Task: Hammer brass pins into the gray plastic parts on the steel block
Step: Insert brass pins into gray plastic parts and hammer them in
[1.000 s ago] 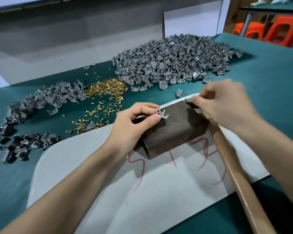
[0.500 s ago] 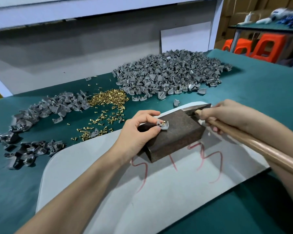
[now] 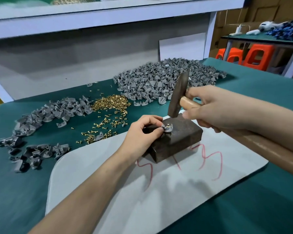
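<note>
Small assembly workshop, green-covered bench, heaps of gray plastic parts, loose brass pins, orange stools by a second bench, what look like cardboard boxes behind.

Bench: plain dark teal-green. Mat: pale grey, marked with loose red lines. Steel block: dark brown, rust-mottled. Gray part on it: light grey with a gold speck. Plastic parts: mid grey in the far heap, darker in the left-hand pile. Brass pins: bright gold. Hammer head: dark brown. Hammer handle: light tan wood. Stools: orange.
</note>
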`<state>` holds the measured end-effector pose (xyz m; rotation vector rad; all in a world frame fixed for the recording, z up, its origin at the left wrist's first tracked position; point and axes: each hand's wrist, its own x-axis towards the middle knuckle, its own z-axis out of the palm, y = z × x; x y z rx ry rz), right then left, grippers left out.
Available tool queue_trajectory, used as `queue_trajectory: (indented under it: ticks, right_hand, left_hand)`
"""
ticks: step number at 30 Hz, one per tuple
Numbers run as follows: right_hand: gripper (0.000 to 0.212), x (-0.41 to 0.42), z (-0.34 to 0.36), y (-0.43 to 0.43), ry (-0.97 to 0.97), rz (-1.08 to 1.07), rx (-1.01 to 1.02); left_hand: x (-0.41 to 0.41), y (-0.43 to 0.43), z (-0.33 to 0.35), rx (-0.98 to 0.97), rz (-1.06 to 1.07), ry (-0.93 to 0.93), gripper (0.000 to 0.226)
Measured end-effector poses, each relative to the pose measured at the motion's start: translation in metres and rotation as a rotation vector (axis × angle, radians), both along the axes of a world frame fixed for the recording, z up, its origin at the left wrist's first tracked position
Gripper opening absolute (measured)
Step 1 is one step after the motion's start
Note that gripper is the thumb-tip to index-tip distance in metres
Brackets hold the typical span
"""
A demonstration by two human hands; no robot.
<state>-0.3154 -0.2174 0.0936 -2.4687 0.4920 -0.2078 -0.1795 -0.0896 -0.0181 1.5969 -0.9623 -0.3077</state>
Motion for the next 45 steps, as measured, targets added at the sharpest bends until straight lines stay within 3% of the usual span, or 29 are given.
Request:
queue_trajectory:
  ticks: [6,11,15,19,24,29,32,34,38,42,45]
  right_hand:
    - [0.035,0.000,-0.011,0.010,0.030,0.001,-0.098]
    - [0.037,0.005,-0.006,0.012,-0.066,-0.034,-0.220]
    - [0.034,0.006,-0.012,0.016,0.025,-0.031,-0.272]
    - [0.035,0.004,-0.003,0.015,-0.077,-0.062,-0.300]
    - [0.034,0.006,-0.016,0.020,0.072,-0.028,-0.331]
    - [0.031,0.001,0.003,0.016,-0.104,-0.049,-0.325]
    - [0.029,0.002,-0.016,0.022,0.104,0.023,-0.438]
    - [0.029,0.001,-0.011,0.020,0.130,-0.007,-0.403]
    - [0.027,-0.002,0.010,0.017,-0.136,-0.031,-0.375]
    - [0.024,0.001,-0.019,0.028,0.103,0.081,-0.398]
    - [0.028,0.001,-0.001,0.019,-0.051,0.005,-0.330]
  left_hand:
    - [0.000,0.000,0.000,-0.015,-0.007,0.000,0.025]
    - [0.002,-0.001,-0.001,-0.020,-0.005,0.024,0.028]
    - [0.003,-0.001,-0.002,-0.008,-0.001,0.001,0.027]
    - [0.003,-0.001,-0.002,-0.028,-0.023,0.038,0.025]
    - [0.003,0.000,-0.002,-0.024,-0.016,0.013,0.031]
    - [0.003,-0.001,-0.003,-0.051,-0.014,0.055,0.034]
    - [0.003,0.000,-0.005,-0.027,-0.005,0.034,0.033]
    - [0.002,0.000,-0.003,-0.034,-0.002,0.042,0.032]
    - [0.003,-0.002,-0.002,-0.055,-0.024,0.070,0.028]
    - [0.003,-0.001,-0.006,-0.039,-0.017,0.047,0.029]
    - [0.004,-0.002,-0.005,-0.064,-0.020,0.061,0.028]
